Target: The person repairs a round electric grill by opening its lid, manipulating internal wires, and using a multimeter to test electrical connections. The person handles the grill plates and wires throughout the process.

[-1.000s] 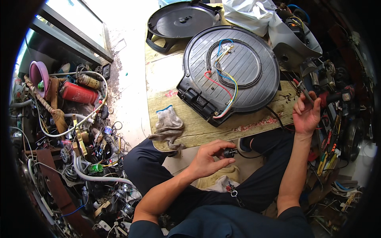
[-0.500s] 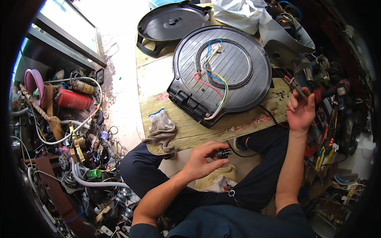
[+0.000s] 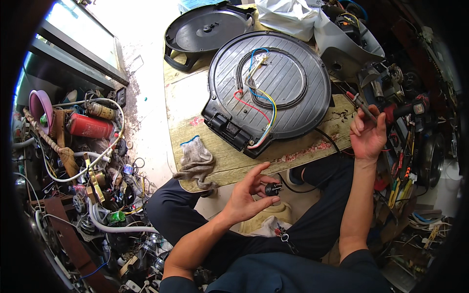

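I'd judge the work part-way along. The pan (image 3: 289,80) sits on the table (image 3: 232,168) in front of me, its ridged face up and uncovered, with the coloured wires (image 3: 273,117) lying loose across it from the hinge block to the ring. The black shell (image 3: 194,38) lies just behind it, off to the left. So the opening-up looks done; the wires stand exposed, and I can't tell whether their far ends are joined. Closing up has not been done.

My left hand (image 3: 243,196) hangs above my lap, short of the table's edge, forearm slanting up over my thigh. Thumb and curled fingers pinch the plug (image 3: 272,189), prongs pointing away to the right, while the index finger reaches out above it.

My right hand (image 3: 369,141) is raised beside the table's right edge, forearm nearly upright, palm turned up. Its fingers close lightly on a slim tool (image 3: 360,104), tilted toward the pan and well apart from the wires; its exact kind isn't clear.
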The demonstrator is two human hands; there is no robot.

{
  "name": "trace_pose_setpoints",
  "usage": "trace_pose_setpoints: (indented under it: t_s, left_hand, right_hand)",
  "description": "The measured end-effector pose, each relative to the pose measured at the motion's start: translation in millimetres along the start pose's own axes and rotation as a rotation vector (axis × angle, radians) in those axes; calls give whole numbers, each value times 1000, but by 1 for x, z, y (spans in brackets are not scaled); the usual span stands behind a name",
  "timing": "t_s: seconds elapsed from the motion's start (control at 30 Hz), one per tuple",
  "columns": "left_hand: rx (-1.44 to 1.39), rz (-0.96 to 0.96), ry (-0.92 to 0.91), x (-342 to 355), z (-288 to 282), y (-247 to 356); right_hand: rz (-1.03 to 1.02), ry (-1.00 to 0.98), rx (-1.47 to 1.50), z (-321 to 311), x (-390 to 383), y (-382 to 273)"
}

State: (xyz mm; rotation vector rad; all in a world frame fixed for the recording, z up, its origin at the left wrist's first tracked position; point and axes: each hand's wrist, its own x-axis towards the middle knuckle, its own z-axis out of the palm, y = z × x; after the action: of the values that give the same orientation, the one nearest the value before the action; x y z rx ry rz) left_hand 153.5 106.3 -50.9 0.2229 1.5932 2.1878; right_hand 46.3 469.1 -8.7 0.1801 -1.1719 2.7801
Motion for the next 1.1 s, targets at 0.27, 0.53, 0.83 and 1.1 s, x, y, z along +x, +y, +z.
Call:
trace_pose_setpoints:
  t_s: [0.27, 0.53, 0.83, 1.1]
  left_hand:
    - [167, 23, -48, 1, -3, 5]
    - [245, 79, -54, 1, -5, 0]
    - [251, 43, -86, 0, -7, 1]
    - [256, 27, -88, -1, -8, 1]
  right_hand:
    - [0, 1, 3, -1, 1, 1]
    - [3, 9, 22, -1, 1, 2]
    - [10, -42, 16, 3, 2, 3]
    - [1, -4, 3, 1, 3, 4]
